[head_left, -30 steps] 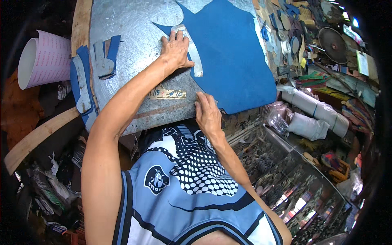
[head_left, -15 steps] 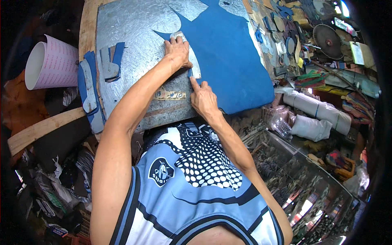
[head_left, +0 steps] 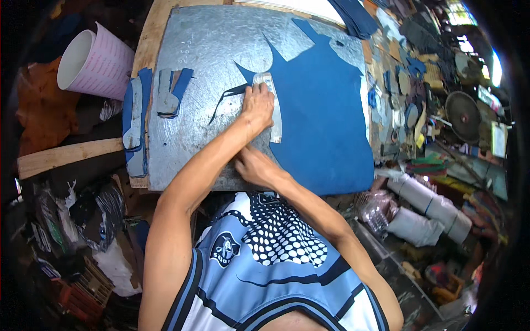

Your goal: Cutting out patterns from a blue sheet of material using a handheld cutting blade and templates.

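A large blue sheet [head_left: 326, 121], leather-like with pointed cut edges, lies on the metal-topped work table [head_left: 204, 49]. Along its left edge rests a narrow pale template [head_left: 277, 130]. My left hand [head_left: 258, 105] bears down on the template's upper part, fingers bent and close together. Beside those fingers a thin dark strip [head_left: 225, 98] trails left over the metal; whether they grip it is unclear. My right hand [head_left: 256, 165] is closed near the table's front edge, partly behind my left forearm. Its fingertips and anything in them are hidden.
Blue and grey cut pieces [head_left: 174, 92] lie on the left of the metal, with more pieces [head_left: 135, 121] along the wooden border. A rolled pale sheet [head_left: 96, 63] stands left. Scraps and tools crowd the right, near a round fan [head_left: 462, 115] and wrapped rolls [head_left: 428, 204].
My right hand has drawn back from the template's lower end, down and left behind my left forearm. A dark strip now shows beside my left hand, which stays on the template. The view has shifted.
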